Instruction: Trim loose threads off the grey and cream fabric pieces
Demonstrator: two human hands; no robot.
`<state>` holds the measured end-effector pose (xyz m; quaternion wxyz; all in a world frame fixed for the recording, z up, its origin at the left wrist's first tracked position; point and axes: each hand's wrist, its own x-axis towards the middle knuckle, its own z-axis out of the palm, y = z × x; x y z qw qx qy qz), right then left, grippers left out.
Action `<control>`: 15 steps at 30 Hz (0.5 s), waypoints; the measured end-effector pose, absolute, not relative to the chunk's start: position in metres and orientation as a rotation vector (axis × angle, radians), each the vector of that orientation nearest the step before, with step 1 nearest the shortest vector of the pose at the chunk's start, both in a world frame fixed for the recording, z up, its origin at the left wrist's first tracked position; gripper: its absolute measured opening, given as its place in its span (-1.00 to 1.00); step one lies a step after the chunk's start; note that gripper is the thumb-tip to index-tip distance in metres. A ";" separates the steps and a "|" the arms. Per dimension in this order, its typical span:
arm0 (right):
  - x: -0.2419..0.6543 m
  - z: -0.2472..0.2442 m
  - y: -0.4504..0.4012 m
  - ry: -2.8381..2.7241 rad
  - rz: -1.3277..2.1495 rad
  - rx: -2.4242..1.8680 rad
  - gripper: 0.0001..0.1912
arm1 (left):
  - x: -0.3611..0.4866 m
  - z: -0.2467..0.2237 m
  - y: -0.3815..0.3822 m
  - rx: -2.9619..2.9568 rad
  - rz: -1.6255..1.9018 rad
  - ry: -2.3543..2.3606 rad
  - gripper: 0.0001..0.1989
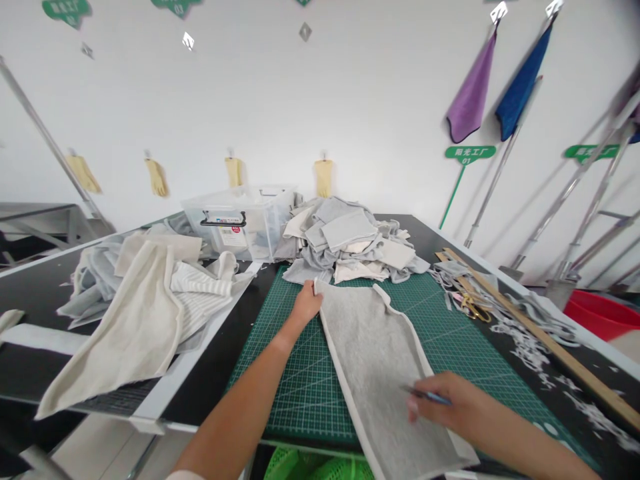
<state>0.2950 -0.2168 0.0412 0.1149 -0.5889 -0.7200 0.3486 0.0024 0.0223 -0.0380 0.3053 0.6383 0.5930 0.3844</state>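
Note:
A long grey piece of fabric [380, 353] with pale, curling edges lies over the green cutting mat [310, 387], its near end hanging past the table edge. At its far left corner, my left hand [306, 303] pinches the edge between thumb and fingers. My right hand [440, 400] is closed around a slim pointed tool [433, 397] with a blue handle, held just over the lower right part of the fabric. Motion blur hides the tool's exact kind, and whether its tip touches the cloth I cannot tell.
Behind the mat rises a heap of grey and cream cloth pieces [350, 233], beside a clear plastic box [240, 220]. More cloth [135, 313] lies left. On the right are a wooden strip [540, 333], gold-handled scissors [470, 305] and white scraps [525, 350]. A green basket [315, 465] sits below.

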 end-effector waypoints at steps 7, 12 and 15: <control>0.295 0.017 -0.123 -1.897 0.222 -2.181 -0.57 | 0.000 -0.035 0.019 1.836 0.913 1.543 -0.73; 0.307 0.000 -0.121 -1.859 0.168 -2.314 -0.68 | 0.000 -0.041 0.025 1.840 0.941 1.560 -0.77; 0.320 0.002 -0.141 -1.876 0.175 -2.345 -0.69 | 0.001 -0.040 0.025 1.808 0.964 1.606 -0.76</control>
